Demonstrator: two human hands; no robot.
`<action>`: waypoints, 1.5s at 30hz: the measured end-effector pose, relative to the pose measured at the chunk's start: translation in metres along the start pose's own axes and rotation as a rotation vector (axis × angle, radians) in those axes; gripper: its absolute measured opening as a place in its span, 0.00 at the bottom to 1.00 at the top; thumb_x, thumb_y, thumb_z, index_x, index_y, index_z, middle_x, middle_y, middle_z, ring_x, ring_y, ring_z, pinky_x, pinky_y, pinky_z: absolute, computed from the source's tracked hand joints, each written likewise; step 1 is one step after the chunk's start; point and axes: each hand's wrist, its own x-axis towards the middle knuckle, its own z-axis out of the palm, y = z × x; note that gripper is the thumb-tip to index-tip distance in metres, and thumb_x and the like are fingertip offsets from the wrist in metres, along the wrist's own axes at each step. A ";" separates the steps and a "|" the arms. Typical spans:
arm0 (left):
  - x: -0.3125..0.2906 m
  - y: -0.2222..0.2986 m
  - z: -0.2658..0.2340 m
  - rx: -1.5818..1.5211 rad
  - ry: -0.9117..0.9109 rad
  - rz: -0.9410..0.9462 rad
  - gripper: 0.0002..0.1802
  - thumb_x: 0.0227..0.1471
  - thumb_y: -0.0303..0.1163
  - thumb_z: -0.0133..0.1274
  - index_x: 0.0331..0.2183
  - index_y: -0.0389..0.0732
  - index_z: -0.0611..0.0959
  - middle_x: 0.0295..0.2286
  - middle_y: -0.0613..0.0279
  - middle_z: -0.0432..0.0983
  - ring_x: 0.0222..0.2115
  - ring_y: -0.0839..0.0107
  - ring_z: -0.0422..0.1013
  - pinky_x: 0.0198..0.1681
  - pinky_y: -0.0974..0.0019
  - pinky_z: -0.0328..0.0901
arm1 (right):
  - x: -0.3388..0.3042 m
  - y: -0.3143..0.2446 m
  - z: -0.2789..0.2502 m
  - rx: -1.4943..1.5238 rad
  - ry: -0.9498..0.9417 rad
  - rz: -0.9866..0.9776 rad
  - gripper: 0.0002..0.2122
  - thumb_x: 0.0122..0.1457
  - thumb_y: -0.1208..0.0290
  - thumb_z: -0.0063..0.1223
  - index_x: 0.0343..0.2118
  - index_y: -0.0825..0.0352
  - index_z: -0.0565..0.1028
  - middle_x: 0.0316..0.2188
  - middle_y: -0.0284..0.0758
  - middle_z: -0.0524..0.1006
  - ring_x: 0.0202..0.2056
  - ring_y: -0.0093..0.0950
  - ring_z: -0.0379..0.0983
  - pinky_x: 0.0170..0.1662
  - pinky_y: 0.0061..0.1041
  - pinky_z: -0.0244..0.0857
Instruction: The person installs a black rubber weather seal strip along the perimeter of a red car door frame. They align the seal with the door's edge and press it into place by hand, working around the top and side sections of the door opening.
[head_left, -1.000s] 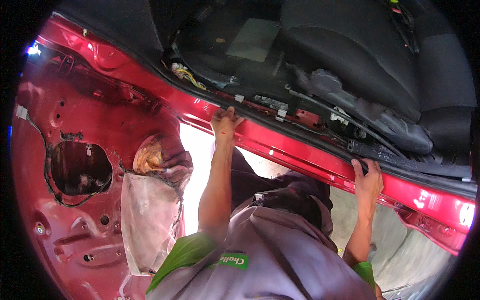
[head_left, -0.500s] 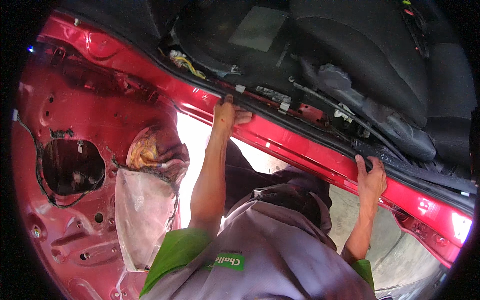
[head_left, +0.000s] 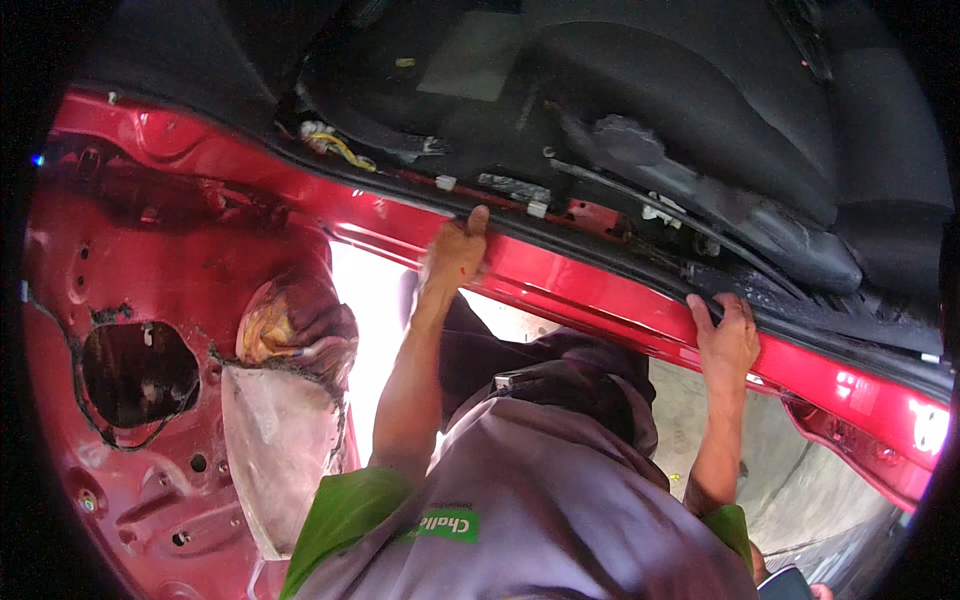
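A black rubber weatherstrip (head_left: 590, 245) runs along the upper edge of the red car door sill (head_left: 545, 265). My left hand (head_left: 458, 252) is against the sill near its middle, slightly blurred. Its fingers look curled in, and its thumb points up onto the weatherstrip. Farther right, my right hand (head_left: 730, 330) has its fingers curled over the weatherstrip, with the thumb on the strip to their left. My palms hide part of the sill.
An open red door panel (head_left: 150, 500) with a torn plastic sheet (head_left: 285, 430) stands at left. Beyond the sill are a dark seat (head_left: 700, 110), a yellow-wired connector (head_left: 335, 145) and a metal rod (head_left: 640, 190). At lower right, fingers show beside a dark flat device (head_left: 788, 584).
My left hand has shifted slightly right along the sill, its stretched fingers now folded and its thumb raised. My right hand still grips the weatherstrip. The view has shifted a little.
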 end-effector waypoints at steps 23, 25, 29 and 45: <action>0.003 0.096 0.121 0.283 0.708 1.176 0.40 0.61 0.52 0.52 0.63 0.34 0.65 0.62 0.37 0.59 0.65 0.40 0.52 0.67 0.38 0.44 | -0.030 0.049 0.035 0.845 0.366 0.160 0.29 0.49 0.69 0.77 0.48 0.72 0.68 0.37 0.40 0.74 0.40 0.31 0.75 0.42 0.31 0.71; 0.000 0.094 0.120 0.210 0.659 1.145 0.37 0.60 0.50 0.53 0.61 0.34 0.69 0.60 0.39 0.62 0.62 0.41 0.56 0.65 0.40 0.47 | -0.044 0.057 0.047 0.938 0.386 0.156 0.26 0.54 0.72 0.73 0.51 0.71 0.67 0.39 0.39 0.75 0.38 0.25 0.75 0.40 0.25 0.70; -0.013 0.103 0.132 0.088 0.609 1.304 0.24 0.59 0.38 0.58 0.53 0.35 0.78 0.50 0.46 0.74 0.53 0.45 0.68 0.58 0.47 0.58 | -0.058 0.055 0.058 1.167 0.292 0.239 0.20 0.62 0.72 0.66 0.52 0.73 0.69 0.39 0.38 0.79 0.33 0.22 0.76 0.35 0.21 0.70; -0.066 0.135 0.209 0.358 0.161 1.579 0.28 0.51 0.50 0.62 0.52 0.50 0.82 0.35 0.65 0.71 0.37 0.61 0.68 0.39 0.56 0.67 | -0.029 0.061 0.034 0.898 -0.004 0.291 0.14 0.69 0.66 0.57 0.28 0.71 0.77 0.21 0.32 0.79 0.19 0.16 0.72 0.21 0.21 0.64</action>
